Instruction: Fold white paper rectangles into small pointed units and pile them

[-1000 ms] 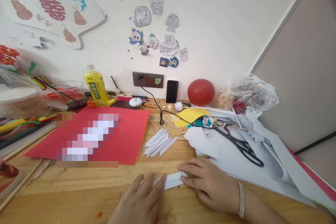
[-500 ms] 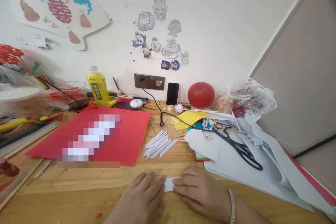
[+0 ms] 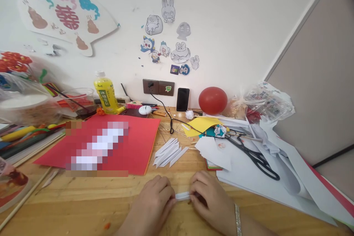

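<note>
A narrow strip of white paper (image 3: 182, 196) stretches between my two hands, just above or on the wooden table near its front. My left hand (image 3: 156, 197) pinches the strip's left end between thumb and fingers. At the other end my right hand (image 3: 208, 195), with a sparkling bracelet at the wrist, grips it with curled fingers. Both ends of the strip are hidden by fingers. Beyond my hands lies a small pile of folded white paper strips (image 3: 169, 153). To its right, cut white paper pieces (image 3: 212, 151) rest on a stack of coloured paper.
Red paper sheets (image 3: 138, 147) lie at the left, partly blurred out. Black-handled scissors (image 3: 257, 158) sit on large white sheets (image 3: 249, 180) at the right. Along the wall stand a yellow drink bottle (image 3: 106, 94), a phone (image 3: 183, 99) and a red balloon (image 3: 212, 100). A black cable (image 3: 167, 112) crosses the table.
The paper strip lay flat and looked wider; now it appears narrower. My fingers have gone from stretched out over it to curled and pinching its ends. The view has shifted slightly.
</note>
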`<state>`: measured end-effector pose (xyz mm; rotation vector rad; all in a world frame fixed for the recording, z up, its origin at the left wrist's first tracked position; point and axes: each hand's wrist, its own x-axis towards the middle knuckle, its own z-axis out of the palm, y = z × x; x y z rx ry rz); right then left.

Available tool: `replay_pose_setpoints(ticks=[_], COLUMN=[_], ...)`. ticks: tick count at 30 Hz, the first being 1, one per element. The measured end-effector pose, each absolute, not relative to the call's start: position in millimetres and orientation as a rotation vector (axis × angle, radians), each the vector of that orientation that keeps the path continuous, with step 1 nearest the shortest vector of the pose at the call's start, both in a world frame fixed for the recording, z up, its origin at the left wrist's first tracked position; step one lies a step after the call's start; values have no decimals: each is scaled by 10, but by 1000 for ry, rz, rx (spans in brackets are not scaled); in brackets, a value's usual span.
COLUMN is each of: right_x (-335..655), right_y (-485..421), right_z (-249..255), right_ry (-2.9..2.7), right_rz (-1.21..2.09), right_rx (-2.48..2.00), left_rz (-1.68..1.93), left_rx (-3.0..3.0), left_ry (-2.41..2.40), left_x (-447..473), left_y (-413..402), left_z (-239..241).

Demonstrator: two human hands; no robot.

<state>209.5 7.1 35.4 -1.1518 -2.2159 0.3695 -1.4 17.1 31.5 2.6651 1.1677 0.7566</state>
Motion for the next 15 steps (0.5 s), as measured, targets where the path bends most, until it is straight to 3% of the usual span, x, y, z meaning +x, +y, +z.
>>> replay_pose_setpoints(ticks=[15], right_x=[2054], right_y=[53], right_z=[338], right_ry=[-2148], right_rz=[297], right_rx=[-1538], left_rz=[659], left_rx=[2751], left_ry=[1427], left_x=[-26], left_y=[240], left_z=[204])
